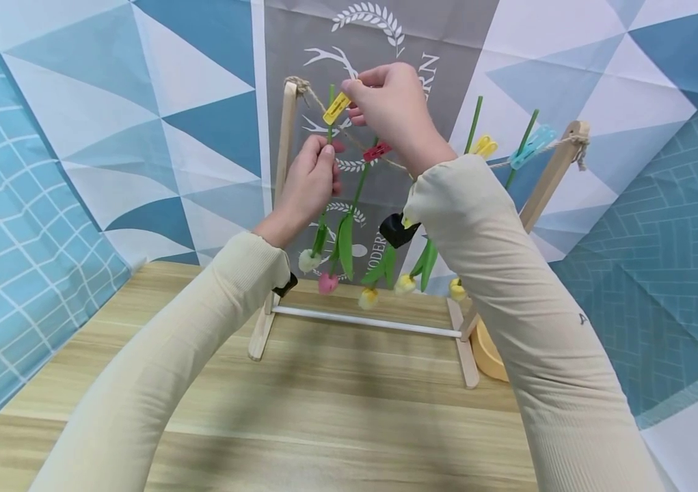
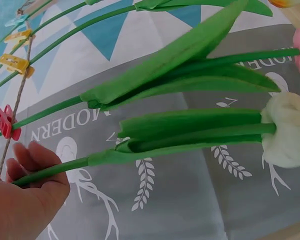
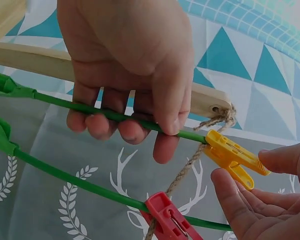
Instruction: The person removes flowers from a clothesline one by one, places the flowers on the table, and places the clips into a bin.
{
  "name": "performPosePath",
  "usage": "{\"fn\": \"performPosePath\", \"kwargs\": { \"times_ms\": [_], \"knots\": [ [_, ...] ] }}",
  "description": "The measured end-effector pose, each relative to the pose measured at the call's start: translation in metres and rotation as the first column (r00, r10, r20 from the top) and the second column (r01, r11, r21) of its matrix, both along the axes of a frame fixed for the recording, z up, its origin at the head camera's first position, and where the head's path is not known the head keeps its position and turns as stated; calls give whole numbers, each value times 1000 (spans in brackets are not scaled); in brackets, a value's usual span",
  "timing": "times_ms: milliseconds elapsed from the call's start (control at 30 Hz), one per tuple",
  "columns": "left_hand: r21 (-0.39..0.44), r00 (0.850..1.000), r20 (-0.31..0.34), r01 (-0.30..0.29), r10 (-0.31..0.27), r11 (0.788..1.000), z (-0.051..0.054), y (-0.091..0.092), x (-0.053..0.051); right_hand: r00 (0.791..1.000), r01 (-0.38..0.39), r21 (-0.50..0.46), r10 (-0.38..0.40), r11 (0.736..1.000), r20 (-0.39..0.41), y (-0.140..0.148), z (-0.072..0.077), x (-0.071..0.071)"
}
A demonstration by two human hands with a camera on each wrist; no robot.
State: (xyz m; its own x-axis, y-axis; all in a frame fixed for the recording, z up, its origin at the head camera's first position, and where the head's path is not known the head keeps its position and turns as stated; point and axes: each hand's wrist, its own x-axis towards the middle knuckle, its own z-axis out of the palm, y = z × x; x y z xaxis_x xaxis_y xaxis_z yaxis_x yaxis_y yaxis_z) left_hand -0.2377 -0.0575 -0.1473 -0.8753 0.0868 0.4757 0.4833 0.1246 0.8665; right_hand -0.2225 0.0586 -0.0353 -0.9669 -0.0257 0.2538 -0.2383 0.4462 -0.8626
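My left hand (image 1: 312,174) pinches the green stem (image 2: 52,171) of a white artificial tulip (image 2: 287,129), which hangs bloom down. A yellow clothespin (image 3: 232,155) sits at that stem where it crosses the twine (image 3: 182,172). My right hand (image 1: 392,102) is at the clothespin's handle end, thumb and forefinger spread on either side; the thumb touches or nearly touches one handle. Beside it, a red clothespin (image 3: 169,217) clips a pink tulip (image 1: 327,283) to the twine.
The twine runs between the posts of a wooden rack (image 1: 287,137). Further right hang several tulips, held by another yellow clothespin (image 1: 484,146) and a blue clothespin (image 1: 532,147). A white crossbar (image 1: 367,321) spans the base. An orange container (image 1: 489,355) stands behind the right leg on the wooden table (image 1: 324,417).
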Motion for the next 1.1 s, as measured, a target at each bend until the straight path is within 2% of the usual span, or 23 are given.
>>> {"fn": "performPosePath", "kwargs": {
  "times_ms": [167,433,800,1100],
  "knots": [
    [-45,1000,-19,-25,24,999,1,-2,1,1000,6,-16,-6,1000,16,1,1,1],
    [-81,998,-4,-68,68,994,1,-1,2,1000,-5,-43,5,999,6,3,0,5],
    [-120,996,-17,-88,87,989,4,-2,3,1000,-10,-46,9,999,-22,4,-1,7],
    [-162,993,-33,-118,114,980,4,-2,2,996,-18,-69,12,997,-84,5,-4,6]
  ]
}}
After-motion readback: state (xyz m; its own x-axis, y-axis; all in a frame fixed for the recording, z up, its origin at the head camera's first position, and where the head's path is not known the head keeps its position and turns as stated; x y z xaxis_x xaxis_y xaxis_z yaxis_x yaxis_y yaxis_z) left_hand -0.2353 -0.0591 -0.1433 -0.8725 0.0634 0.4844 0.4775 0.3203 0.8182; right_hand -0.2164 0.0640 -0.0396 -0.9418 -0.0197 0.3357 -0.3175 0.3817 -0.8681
